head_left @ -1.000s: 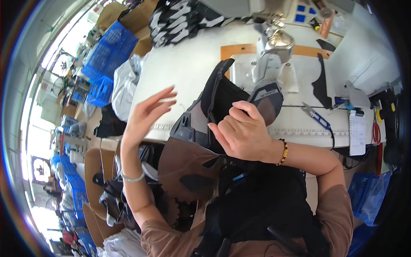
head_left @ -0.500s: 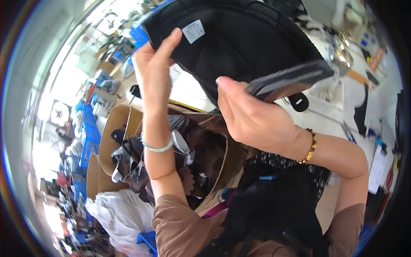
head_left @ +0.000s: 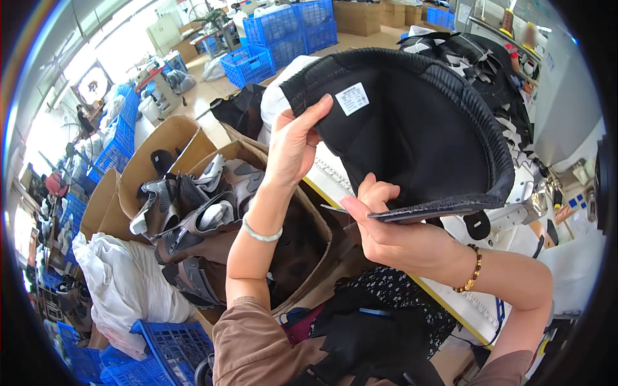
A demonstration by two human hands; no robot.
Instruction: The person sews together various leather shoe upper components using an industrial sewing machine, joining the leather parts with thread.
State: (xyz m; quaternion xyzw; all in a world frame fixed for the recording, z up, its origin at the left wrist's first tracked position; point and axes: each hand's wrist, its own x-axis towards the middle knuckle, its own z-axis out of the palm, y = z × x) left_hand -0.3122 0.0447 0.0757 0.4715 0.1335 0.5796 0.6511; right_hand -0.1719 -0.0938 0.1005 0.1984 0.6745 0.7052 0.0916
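Both my hands hold up a black padded shoe upper [head_left: 425,128], its smooth lining turned toward me and a ribbed, padded collar curving along the far and right side. My left hand [head_left: 293,148] pinches its left edge, thumb lying on the lining beside a white label [head_left: 352,99]. At the lower edge, my right hand [head_left: 402,238] grips the upper between thumb and fingers, with some fingertips showing against the lining. The outer face of the upper is mostly hidden.
Left of me stands an open cardboard box [head_left: 315,257] of brown and grey shoe uppers [head_left: 212,209]. A white sack [head_left: 129,283] and a blue crate [head_left: 174,350] sit nearby. The white worktable [head_left: 331,170] lies beneath my hands; black cut pieces [head_left: 476,64] pile up beyond it.
My view has tilted up and turned, bringing in more of the room and box. The upper sits lower and further right in view, its lining opened more toward me; both hands keep their hold.
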